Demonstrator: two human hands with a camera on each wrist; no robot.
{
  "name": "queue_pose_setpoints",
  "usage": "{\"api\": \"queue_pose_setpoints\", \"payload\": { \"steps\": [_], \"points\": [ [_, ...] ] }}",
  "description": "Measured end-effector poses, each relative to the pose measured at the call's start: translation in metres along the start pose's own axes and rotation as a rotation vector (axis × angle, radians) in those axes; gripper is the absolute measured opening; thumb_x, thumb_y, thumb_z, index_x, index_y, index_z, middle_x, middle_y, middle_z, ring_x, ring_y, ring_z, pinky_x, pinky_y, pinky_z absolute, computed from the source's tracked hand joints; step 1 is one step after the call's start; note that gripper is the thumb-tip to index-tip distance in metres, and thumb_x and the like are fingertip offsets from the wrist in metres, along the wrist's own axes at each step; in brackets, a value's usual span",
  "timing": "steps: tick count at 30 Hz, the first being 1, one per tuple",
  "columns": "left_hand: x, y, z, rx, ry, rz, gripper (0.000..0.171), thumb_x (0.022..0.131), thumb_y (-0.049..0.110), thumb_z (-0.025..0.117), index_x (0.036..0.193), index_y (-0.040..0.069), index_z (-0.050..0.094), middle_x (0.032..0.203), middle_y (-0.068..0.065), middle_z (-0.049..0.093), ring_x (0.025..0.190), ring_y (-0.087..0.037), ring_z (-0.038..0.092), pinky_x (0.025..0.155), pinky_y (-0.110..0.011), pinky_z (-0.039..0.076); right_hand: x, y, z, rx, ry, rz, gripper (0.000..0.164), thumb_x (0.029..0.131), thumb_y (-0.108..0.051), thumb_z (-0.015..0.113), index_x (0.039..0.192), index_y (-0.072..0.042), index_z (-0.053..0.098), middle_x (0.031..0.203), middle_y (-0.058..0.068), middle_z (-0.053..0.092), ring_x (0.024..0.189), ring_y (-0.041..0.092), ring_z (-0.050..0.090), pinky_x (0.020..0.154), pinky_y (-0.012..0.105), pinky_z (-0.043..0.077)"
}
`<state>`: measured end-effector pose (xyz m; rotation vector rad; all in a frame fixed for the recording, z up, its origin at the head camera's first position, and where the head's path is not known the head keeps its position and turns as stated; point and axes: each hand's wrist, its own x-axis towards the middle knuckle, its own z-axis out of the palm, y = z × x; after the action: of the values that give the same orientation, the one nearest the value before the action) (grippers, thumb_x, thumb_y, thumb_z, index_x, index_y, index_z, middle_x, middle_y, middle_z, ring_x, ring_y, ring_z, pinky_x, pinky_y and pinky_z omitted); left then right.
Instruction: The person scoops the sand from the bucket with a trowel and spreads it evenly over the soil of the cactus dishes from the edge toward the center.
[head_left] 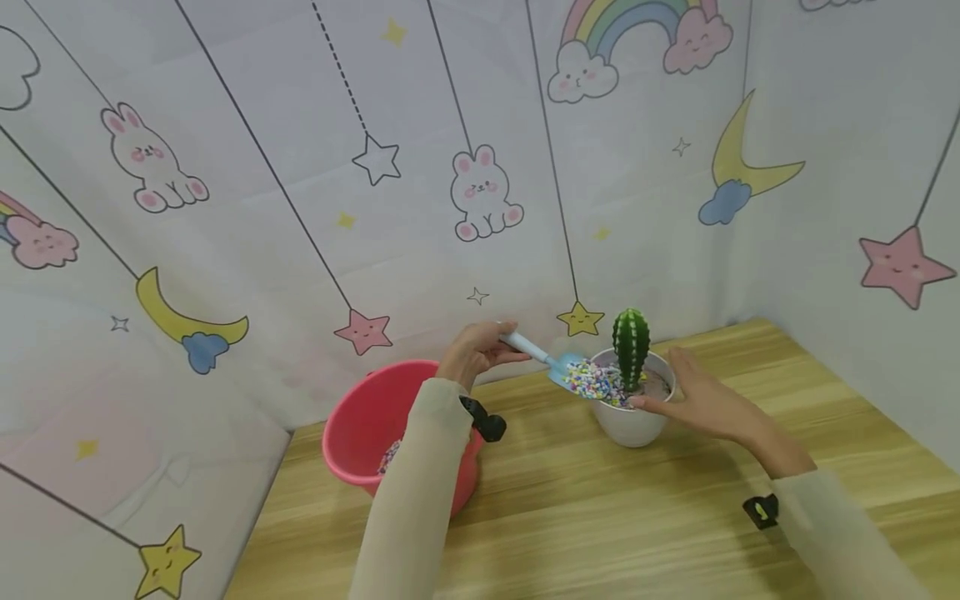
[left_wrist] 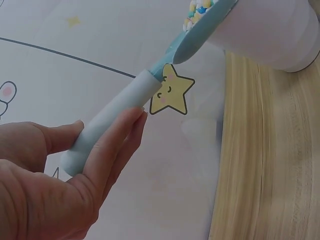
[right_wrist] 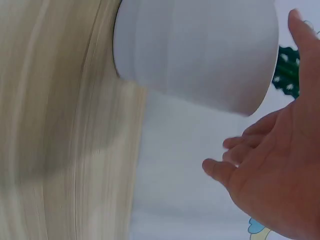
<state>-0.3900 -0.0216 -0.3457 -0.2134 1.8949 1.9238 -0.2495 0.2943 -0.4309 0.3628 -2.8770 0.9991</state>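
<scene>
Shovel [head_left: 558,372] of colourful beads [head_left: 587,380] at the rim of your white pot [head_left: 630,426].
Your left hand [head_left: 480,350] pinches its handle [left_wrist: 112,115]; your right hand [head_left: 708,402] is spread beside the pot, thumb near the cactus [head_left: 632,346].

In the right wrist view, your right hand [right_wrist: 277,167] enters from 4 o'clock, its thumb raised toward 12 and its other fingers reaching toward 9, loosely extended. Your fingers are seen just beside the white pot [right_wrist: 195,50], with a gap visible between them and its wall. The pot occupies 1 o'clock, lying sideways in this view: base toward 9 on the wood-grain table [right_wrist: 55,125], rim toward 3. At 2 o'clock a green cactus [right_wrist: 286,72] with white specks shows beyond the rim, partly hidden by your hand. A pale printed backdrop [right_wrist: 172,185] fills 6 o'clock.
</scene>
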Motion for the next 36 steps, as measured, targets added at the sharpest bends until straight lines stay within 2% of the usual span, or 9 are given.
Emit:
{"api": "queue_pose_setpoints", "payload": {
  "steps": [6,8,11,13,15,18,21,29,36],
  "points": [
    [0.001,-0.002,0.001,-0.011,0.002,0.011,0.039,0.107,0.017,0.062,0.137,-0.008,0.056,0.133,-0.035,0.065,0.124,-0.045,0.067,0.106,-0.048,0.058,0.013,0.014,-0.002,-0.007,-0.048,-0.040,0.116,0.094,-0.061,0.071,0.164,0.009,0.011,0.169,0.037,0.016,0.155,0.059,0.021,0.123,0.077,0.026],
    [0.001,-0.002,0.002,-0.013,-0.004,0.012,0.042,0.107,0.017,0.061,0.140,-0.008,0.054,0.136,-0.036,0.063,0.125,-0.046,0.067,0.097,-0.046,0.063,0.015,0.017,-0.003,-0.018,-0.075,-0.025,0.118,0.094,-0.063,0.069,0.165,0.008,0.007,0.171,0.036,0.009,0.157,0.059,0.013,0.124,0.078,0.020],
    [0.000,-0.001,0.003,-0.013,-0.008,0.015,0.044,0.107,0.017,0.061,0.142,-0.009,0.053,0.138,-0.037,0.062,0.125,-0.046,0.066,0.092,-0.045,0.065,0.016,0.019,-0.003,-0.035,-0.090,-0.004,0.119,0.093,-0.065,0.069,0.165,0.006,0.008,0.172,0.033,0.008,0.159,0.058,0.009,0.125,0.077,0.017],
    [0.000,-0.001,0.004,-0.009,-0.003,0.020,0.046,0.107,0.017,0.061,0.144,-0.010,0.052,0.136,-0.036,0.063,0.124,-0.045,0.067,0.090,-0.044,0.066,0.016,0.017,-0.001,-0.047,-0.071,-0.015,0.117,0.093,-0.065,0.069,0.166,0.005,0.010,0.172,0.034,0.011,0.158,0.058,0.012,0.125,0.077,0.021],
    [-0.001,0.000,0.003,-0.007,0.004,0.028,0.044,0.107,0.017,0.062,0.141,-0.010,0.054,0.131,-0.035,0.066,0.123,-0.045,0.068,0.099,-0.046,0.062,0.015,0.013,0.003,-0.066,-0.043,-0.025,0.116,0.093,-0.067,0.068,0.166,0.005,0.012,0.171,0.035,0.013,0.156,0.059,0.017,0.123,0.077,0.024],
    [-0.002,-0.001,0.003,0.002,0.017,0.043,0.040,0.106,0.017,0.063,0.135,-0.009,0.058,0.119,-0.030,0.071,0.120,-0.044,0.070,0.096,-0.045,0.064,0.010,0.006,0.008,-0.082,-0.004,-0.052,0.113,0.093,-0.067,0.068,0.164,0.005,0.017,0.168,0.036,0.020,0.154,0.059,0.025,0.122,0.076,0.030],
    [-0.002,-0.001,0.003,0.008,0.028,0.059,0.036,0.106,0.017,0.064,0.131,-0.008,0.061,0.110,-0.027,0.074,0.117,-0.043,0.071,0.091,-0.043,0.066,0.002,-0.001,0.007,-0.096,-0.006,-0.049,0.116,0.092,-0.066,0.069,0.162,0.010,0.016,0.167,0.039,0.020,0.154,0.060,0.024,0.123,0.074,0.029],
    [-0.005,-0.002,0.004,0.017,0.040,0.090,0.038,0.105,0.017,0.066,0.133,-0.008,0.059,0.126,-0.036,0.069,0.114,-0.044,0.072,0.093,-0.044,0.065,-0.005,-0.005,0.010,-0.135,-0.012,-0.010,0.118,0.092,-0.067,0.069,0.160,0.016,0.018,0.165,0.044,0.018,0.152,0.063,0.023,0.123,0.074,0.029],
    [-0.010,-0.002,0.008,0.033,0.047,0.140,0.040,0.104,0.018,0.068,0.135,-0.007,0.061,0.120,-0.032,0.072,0.111,-0.043,0.073,0.094,-0.045,0.065,-0.007,-0.005,0.006,-0.099,-0.003,-0.029,0.116,0.094,-0.063,0.069,0.159,0.016,0.016,0.164,0.044,0.020,0.150,0.064,0.025,0.122,0.075,0.029]
  ]
}}
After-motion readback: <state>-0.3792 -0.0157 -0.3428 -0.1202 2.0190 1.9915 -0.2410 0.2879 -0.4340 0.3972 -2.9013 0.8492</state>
